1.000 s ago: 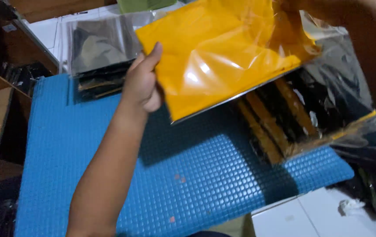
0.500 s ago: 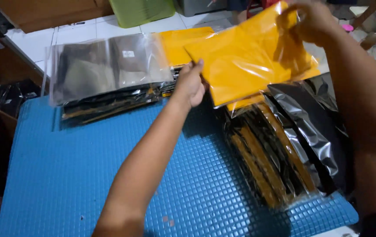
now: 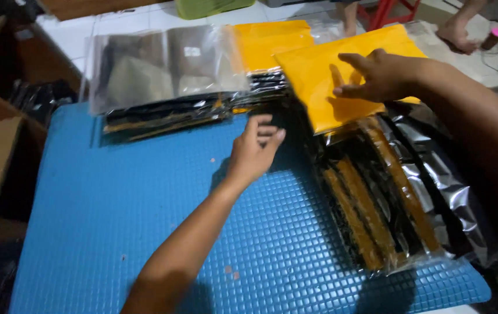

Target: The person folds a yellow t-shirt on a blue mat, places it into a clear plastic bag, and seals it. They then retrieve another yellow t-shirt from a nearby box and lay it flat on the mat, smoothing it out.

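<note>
Right hand (image 3: pixel 377 78), fingers spread, flat on orange packet (image 3: pixel 330 99) at upper right (glossy, atop slanted stack (image 3: pixel 377 197)). Could slide off. Left hand (image 3: pixel 255 151) loosely curled, holding nothing.

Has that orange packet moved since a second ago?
Yes. The orange packet, held up above the blue mat before, now lies on the pile at the mat's far right, under the right hand.

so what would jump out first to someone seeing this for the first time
The bright orange packet at top right stands out most, with the right hand lying flat on it atop a stack of clear-wrapped black and orange packets. Below them, the blue studded mat fills most of the view, and the left hand hovers open over its middle.
</note>
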